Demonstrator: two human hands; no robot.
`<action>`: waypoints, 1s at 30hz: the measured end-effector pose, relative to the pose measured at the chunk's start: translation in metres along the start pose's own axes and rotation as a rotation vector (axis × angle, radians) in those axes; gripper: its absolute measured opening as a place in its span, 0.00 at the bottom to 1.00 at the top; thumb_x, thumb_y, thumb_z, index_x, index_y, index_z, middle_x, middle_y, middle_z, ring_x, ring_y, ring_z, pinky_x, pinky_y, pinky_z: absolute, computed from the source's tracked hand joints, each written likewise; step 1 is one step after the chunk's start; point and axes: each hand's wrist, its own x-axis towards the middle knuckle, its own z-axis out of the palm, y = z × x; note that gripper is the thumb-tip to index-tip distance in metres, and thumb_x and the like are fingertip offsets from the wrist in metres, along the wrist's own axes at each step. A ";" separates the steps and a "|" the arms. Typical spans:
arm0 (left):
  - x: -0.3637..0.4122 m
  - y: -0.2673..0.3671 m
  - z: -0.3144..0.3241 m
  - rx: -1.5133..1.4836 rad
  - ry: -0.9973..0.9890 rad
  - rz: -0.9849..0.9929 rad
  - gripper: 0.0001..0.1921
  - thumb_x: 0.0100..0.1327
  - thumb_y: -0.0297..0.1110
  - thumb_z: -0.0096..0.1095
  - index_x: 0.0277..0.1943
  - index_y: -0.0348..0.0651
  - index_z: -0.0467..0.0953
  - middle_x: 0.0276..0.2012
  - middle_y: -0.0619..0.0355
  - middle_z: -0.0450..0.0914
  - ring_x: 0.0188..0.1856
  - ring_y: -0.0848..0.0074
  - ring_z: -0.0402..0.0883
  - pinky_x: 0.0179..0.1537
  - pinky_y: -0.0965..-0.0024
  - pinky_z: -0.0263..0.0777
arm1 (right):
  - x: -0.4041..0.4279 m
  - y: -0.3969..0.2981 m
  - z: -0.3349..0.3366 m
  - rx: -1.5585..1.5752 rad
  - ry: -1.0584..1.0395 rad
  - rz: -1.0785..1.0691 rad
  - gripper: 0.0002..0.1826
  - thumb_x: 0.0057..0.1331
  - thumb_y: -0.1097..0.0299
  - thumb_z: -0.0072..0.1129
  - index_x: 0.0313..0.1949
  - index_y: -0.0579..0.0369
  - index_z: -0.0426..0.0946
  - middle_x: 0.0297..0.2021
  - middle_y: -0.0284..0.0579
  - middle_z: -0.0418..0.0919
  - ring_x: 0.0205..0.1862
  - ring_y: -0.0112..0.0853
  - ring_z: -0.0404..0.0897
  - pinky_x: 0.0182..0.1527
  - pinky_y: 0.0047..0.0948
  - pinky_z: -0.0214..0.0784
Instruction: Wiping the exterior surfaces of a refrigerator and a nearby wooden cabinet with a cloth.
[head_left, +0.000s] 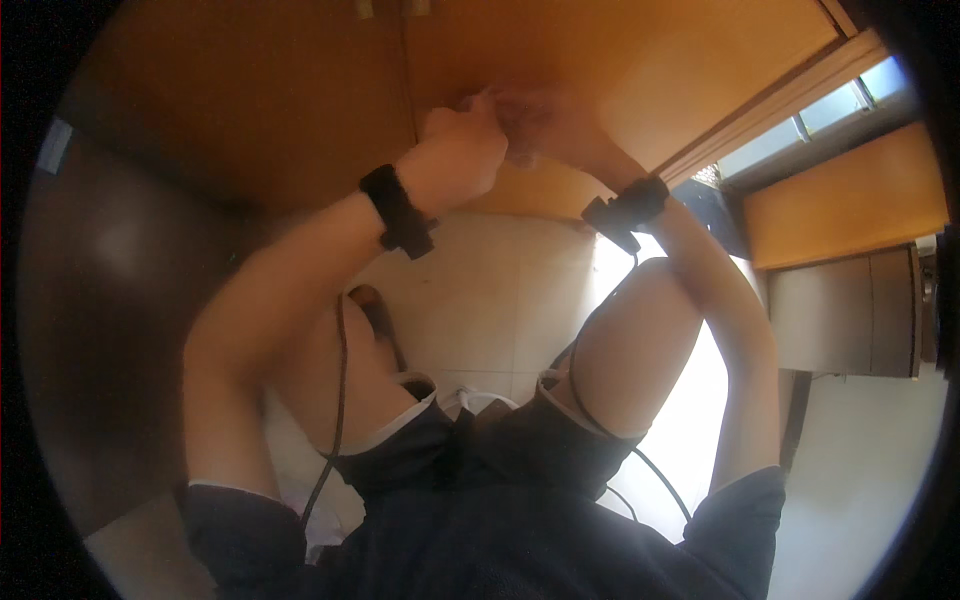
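Observation:
My left hand (463, 154) is in front of the lower part of a wooden cabinet door (637, 67), its fingers curled. Right beside it, my right hand (589, 139) is badly blurred, and its fingers cannot be made out. Between the two hands is a blurred, crumpled-looking patch (521, 116), perhaps thin translucent material; the blur hides what it is and how either hand grips it. A black strap with a small device is on my left wrist (397, 214), and a similar strapped device (628, 210) is on my right.
Bent knees flank a light tiled floor (480, 292). Dark cables (343, 375) run along both legs. A dark brown panel (112, 300) stands at left. To the right are an orange wooden panel (847, 199) and a pale cabinet unit (832, 311), with bright light on the floor.

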 end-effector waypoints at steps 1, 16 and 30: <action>0.000 -0.002 -0.008 0.009 -0.003 -0.009 0.15 0.59 0.31 0.61 0.47 0.33 0.82 0.47 0.40 0.79 0.32 0.61 0.84 0.31 0.59 0.74 | 0.002 -0.004 0.006 -0.019 -0.033 -0.005 0.24 0.65 0.70 0.59 0.62 0.54 0.75 0.45 0.45 0.84 0.42 0.29 0.83 0.45 0.29 0.77; -0.002 -0.033 -0.024 -0.247 -0.174 -0.169 0.20 0.65 0.47 0.61 0.50 0.40 0.82 0.47 0.49 0.84 0.44 0.58 0.84 0.45 0.58 0.79 | 0.024 -0.030 0.038 -0.013 -0.038 -0.048 0.26 0.60 0.72 0.58 0.60 0.52 0.77 0.45 0.47 0.86 0.43 0.30 0.83 0.47 0.32 0.76; -0.009 -0.013 0.011 -0.171 -0.372 -0.157 0.28 0.69 0.48 0.53 0.61 0.31 0.74 0.63 0.36 0.71 0.57 0.45 0.78 0.57 0.48 0.75 | -0.003 -0.026 0.045 -0.087 -0.096 0.122 0.23 0.61 0.68 0.57 0.57 0.44 0.80 0.37 0.46 0.86 0.33 0.35 0.84 0.39 0.34 0.77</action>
